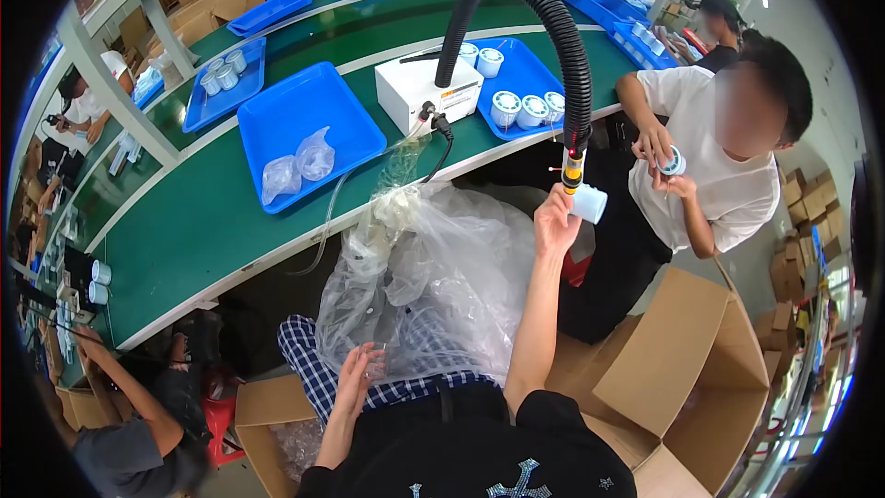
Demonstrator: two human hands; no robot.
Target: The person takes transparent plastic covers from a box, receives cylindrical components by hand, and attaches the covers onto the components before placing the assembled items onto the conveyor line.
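Note:
My right hand (555,223) is raised and closed on a white cylindrical cup-like piece (588,204), which lies sideways just under the yellow-banded nozzle (573,170) of a black corrugated hose (573,65). Whether the piece touches the nozzle, I cannot tell. Low over my lap, my left hand (350,385) has its fingers apart, beside a large clear plastic bag (452,267). Bag film shows near its fingertips, but I see no firm hold. The bag drapes from the bench edge across my checked trousers.
A white box (426,92) carries the hose on the green bench (166,263). One blue tray (309,111) holds clear plastic pieces; another blue tray (521,65) holds several white cylinders. At right, a co-worker (710,148) handles a similar cylinder. Open cardboard boxes (664,350) flank me.

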